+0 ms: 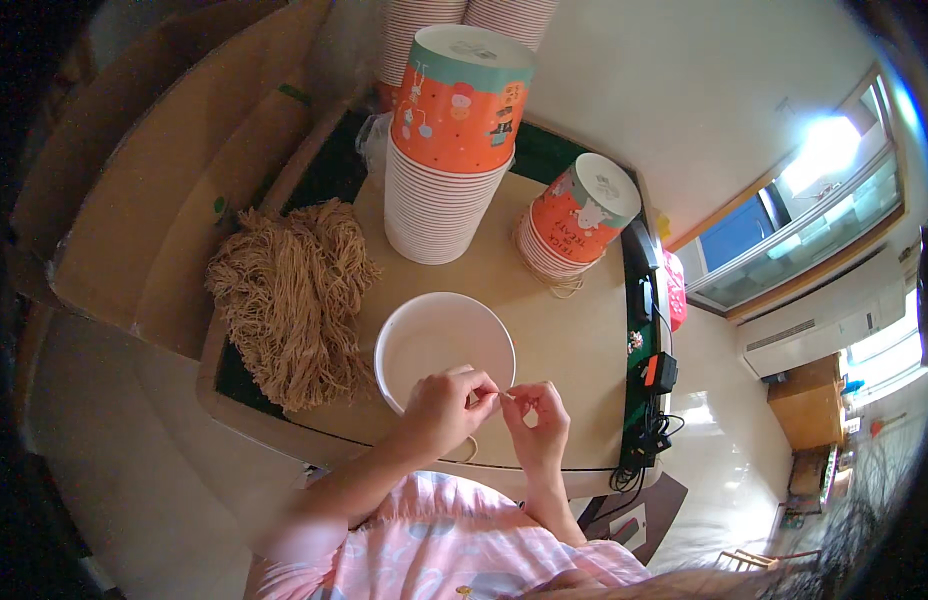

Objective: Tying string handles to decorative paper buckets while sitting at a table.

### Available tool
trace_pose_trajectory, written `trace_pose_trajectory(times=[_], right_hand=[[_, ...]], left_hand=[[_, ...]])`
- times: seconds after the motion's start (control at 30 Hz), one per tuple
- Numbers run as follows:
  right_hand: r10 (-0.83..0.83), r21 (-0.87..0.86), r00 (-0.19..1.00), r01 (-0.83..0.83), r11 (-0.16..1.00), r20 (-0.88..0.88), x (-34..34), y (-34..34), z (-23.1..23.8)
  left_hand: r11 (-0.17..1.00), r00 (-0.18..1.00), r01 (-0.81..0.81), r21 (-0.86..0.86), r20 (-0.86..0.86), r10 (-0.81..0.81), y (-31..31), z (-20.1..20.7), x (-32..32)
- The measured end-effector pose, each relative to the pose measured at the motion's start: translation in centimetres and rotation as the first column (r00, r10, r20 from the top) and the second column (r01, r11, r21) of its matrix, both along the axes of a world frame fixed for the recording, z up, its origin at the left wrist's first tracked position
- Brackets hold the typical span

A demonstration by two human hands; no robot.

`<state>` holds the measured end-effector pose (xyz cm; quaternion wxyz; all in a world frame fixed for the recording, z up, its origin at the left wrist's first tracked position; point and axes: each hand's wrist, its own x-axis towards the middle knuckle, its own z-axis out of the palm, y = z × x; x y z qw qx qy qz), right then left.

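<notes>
A white paper bucket (404,345) stands on the table in front of me, its open mouth facing up. At its near right rim, my left hand (447,408) and my right hand (540,425) meet with fingertips pinched. Both are closed on a thin pale cord (504,394), a short piece of which shows between them. A loose loop of cord (471,450) hangs below my left hand. Whether the cord passes through the bucket's wall is hidden by my fingers. To the left lies a large tangled bundle of tan cords (294,305).
A tall stack of upside-down paper buckets (449,150) stands behind the white one. Farther right is a shorter stack (579,215) with cords at its base. Black cables and plugs (652,420) line the table's right edge. Large cardboard boxes (184,180) stand at the left.
</notes>
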<state>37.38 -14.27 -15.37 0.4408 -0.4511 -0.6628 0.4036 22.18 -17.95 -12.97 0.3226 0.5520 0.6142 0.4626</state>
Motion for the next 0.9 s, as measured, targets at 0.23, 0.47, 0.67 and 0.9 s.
trace_pose_trajectory(times=[0.23,0.47,0.67,0.9], right_hand=[[0.045,-0.09,0.995,-0.053,0.995,-0.094,0.6,0.4,-0.8],[0.005,-0.285,0.973,-0.073,0.956,-0.233,0.4,0.2,-0.3],[0.11,-0.026,0.992,-0.109,0.994,0.057,-0.1,-0.1,1.0],[0.059,0.022,0.992,-0.062,0.998,0.113,-0.5,-0.2,1.2]], left_hand=[[0.999,0.999,0.007,0.04,-0.039,-0.005,-0.3,0.2,0.1],[1.0,1.0,-0.015,-0.001,0.016,0.015,-0.2,0.5,0.1],[1.0,0.999,-0.025,0.005,0.032,0.025,-0.2,0.1,0.1],[1.0,0.998,-0.025,-0.008,0.056,0.026,-0.3,0.2,-0.3]])
